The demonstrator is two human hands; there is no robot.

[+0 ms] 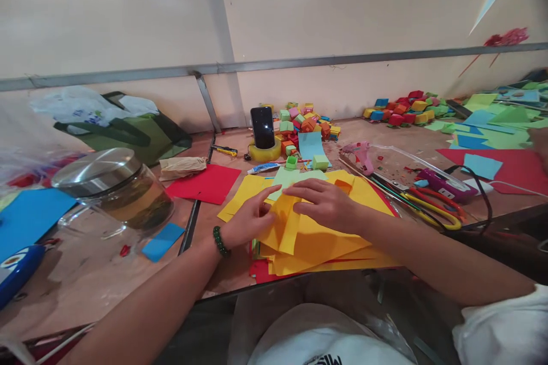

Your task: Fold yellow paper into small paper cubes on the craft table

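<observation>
Both hands are on a folded piece of yellow paper (287, 227) that stands up above a stack of yellow paper sheets (338, 248). My left hand (252, 214), with a green bead bracelet at its wrist, is closed on the left side of the folded piece. My right hand (323, 202) grips its top and right side, fingers bent over the fold. Red sheets show under the stack's front edge. Just beyond my hands lie pale green paper (280, 179) and a small green paper cube (319, 162).
Behind stand a phone (262, 127) on a tape roll (268, 152) and piled paper cubes (299, 120). Scissors (432, 205), a pink glue gun (362, 154) and a purple device (445, 185) lie right. A glass teapot (141, 197) and red paper (209, 182) are left.
</observation>
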